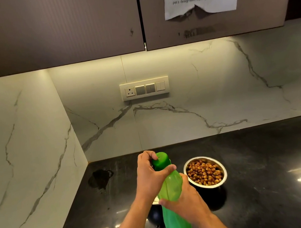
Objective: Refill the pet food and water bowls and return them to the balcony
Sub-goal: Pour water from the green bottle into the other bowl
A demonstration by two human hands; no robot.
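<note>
Green plastic bottle (170, 193) stands tilted above the dark bench (260, 185), beside the kibble-filled steel bowl (205, 172). Left hand (150, 175) curls around its cap (160, 160); right hand (188, 202) wraps the waist, the sensible hold, since smooth plastic probably slips when wet

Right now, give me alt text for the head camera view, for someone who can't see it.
Two hands hold a green bottle over a black counter: the left hand grips its cap, the right hand its body. A steel bowl of brown kibble stands just right of it.
</note>
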